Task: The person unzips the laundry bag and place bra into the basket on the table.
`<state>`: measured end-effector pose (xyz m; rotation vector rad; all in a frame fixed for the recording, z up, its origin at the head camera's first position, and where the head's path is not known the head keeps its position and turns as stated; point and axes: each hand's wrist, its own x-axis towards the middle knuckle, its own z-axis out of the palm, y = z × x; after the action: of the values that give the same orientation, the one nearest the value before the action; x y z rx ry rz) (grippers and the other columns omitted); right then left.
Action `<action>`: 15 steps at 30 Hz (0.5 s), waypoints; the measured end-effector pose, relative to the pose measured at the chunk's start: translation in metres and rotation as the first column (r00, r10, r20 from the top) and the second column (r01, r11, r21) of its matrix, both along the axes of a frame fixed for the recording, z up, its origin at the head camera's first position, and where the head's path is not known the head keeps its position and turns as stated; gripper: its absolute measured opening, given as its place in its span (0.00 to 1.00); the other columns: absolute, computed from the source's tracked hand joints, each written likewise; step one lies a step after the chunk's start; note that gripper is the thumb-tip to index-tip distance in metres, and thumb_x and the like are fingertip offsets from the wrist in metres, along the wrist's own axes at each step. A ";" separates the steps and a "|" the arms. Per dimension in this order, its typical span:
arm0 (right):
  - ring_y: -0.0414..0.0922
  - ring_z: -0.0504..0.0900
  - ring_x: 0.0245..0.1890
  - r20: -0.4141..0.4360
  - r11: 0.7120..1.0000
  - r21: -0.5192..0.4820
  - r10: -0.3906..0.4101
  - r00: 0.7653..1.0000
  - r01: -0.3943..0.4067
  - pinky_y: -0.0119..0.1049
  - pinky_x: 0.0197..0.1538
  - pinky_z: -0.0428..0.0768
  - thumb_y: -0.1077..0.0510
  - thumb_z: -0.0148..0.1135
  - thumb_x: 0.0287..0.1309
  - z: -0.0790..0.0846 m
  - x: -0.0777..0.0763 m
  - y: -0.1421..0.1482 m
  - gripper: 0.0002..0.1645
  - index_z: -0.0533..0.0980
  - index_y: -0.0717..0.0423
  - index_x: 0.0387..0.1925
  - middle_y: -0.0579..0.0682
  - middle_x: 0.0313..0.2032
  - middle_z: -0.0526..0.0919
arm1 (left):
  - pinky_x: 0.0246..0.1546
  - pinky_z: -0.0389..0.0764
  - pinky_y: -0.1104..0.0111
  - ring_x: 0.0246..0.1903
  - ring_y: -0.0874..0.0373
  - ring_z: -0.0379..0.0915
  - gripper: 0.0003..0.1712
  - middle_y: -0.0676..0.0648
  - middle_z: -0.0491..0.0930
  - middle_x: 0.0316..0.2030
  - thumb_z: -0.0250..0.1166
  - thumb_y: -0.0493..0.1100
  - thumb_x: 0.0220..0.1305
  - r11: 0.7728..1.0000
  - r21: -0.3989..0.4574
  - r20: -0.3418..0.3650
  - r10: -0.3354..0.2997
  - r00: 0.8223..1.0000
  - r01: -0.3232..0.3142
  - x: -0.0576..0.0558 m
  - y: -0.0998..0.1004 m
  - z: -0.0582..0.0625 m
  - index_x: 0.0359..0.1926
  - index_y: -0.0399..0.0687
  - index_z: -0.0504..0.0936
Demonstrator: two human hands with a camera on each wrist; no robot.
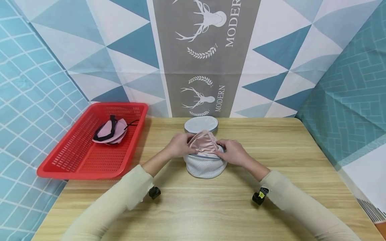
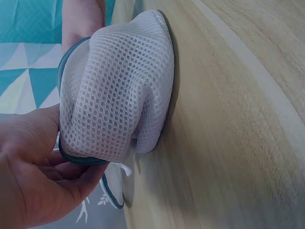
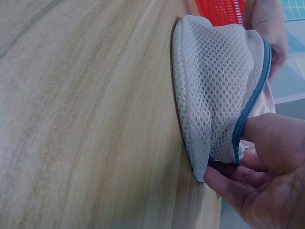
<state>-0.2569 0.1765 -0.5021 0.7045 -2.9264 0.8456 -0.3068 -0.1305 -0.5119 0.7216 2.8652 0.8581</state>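
A round white mesh laundry bag [image 1: 205, 168] with a blue zipper edge stands on the table, its lid [image 1: 201, 124] folded back behind it. Pink satin fabric [image 1: 204, 142] with a gathered edge sticks up out of the opening. My left hand [image 1: 179, 145] grips the bag's left rim beside the fabric; in the left wrist view, the fingers curl under the zipper edge. On the right side, my right hand [image 1: 233, 152] holds the rim, with the thumb over the blue zipper [image 3: 255, 102] and fingers below. Part of the pink fabric is hidden inside the bag.
A red plastic basket [image 1: 132, 160] stands at the table's left edge. In it lies a pink folded item [image 1: 120, 129] with black straps. Patterned cloth [image 1: 205, 60] hangs behind the wooden table [image 1: 208, 211] and along both sides.
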 end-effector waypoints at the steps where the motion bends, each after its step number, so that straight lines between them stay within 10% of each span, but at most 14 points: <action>1: 0.52 0.94 0.53 0.002 1.000 -0.003 0.009 1.000 -0.009 0.51 0.56 0.90 0.42 0.78 0.69 0.001 0.001 0.000 0.34 0.85 0.58 0.66 0.57 0.54 0.96 | 0.56 0.88 0.56 0.48 0.58 0.88 0.42 0.56 0.94 0.48 0.89 0.62 0.50 1.000 -0.014 -0.005 0.001 1.000 -0.001 -0.003 0.000 -0.003 0.66 0.58 0.88; 15: 0.47 0.93 0.50 -0.002 1.000 0.013 -0.016 1.000 0.016 0.49 0.54 0.89 0.42 0.78 0.67 -0.010 -0.006 0.001 0.31 0.87 0.53 0.65 0.51 0.51 0.96 | 0.51 0.85 0.58 0.45 0.56 0.84 0.37 0.55 0.89 0.42 0.91 0.58 0.49 1.000 -0.018 0.041 -0.009 0.999 0.010 0.004 0.011 0.003 0.57 0.54 0.88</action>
<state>-0.2631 0.1778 -0.5117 0.6809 -2.9343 0.8243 -0.3030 -0.1199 -0.5091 0.7072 2.8274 0.8352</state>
